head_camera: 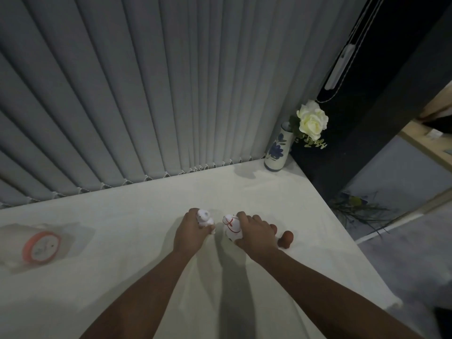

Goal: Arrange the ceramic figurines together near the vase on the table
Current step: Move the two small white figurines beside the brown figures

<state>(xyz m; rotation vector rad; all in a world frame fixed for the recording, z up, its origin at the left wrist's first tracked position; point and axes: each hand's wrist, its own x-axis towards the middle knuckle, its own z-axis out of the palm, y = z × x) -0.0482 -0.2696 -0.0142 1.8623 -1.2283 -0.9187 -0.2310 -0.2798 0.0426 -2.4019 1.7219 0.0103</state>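
Two small white ceramic figurines sit near the middle of the white table [122,241]. My left hand [189,232] is closed around the left figurine [205,219], which has faint pink marks. My right hand [255,234] grips the right figurine [231,227], white with red lines. A small brown figurine [286,239] stands on the table just right of my right hand, untouched. The white vase [277,149] with blue flower painting stands at the table's far right corner and holds a white rose [312,119].
A red-rimmed round clock [41,245] lies on the table at the left. Grey vertical blinds [146,94] hang behind the table. The table's right edge drops to a grey floor, where some dark greenery [359,209] lies.
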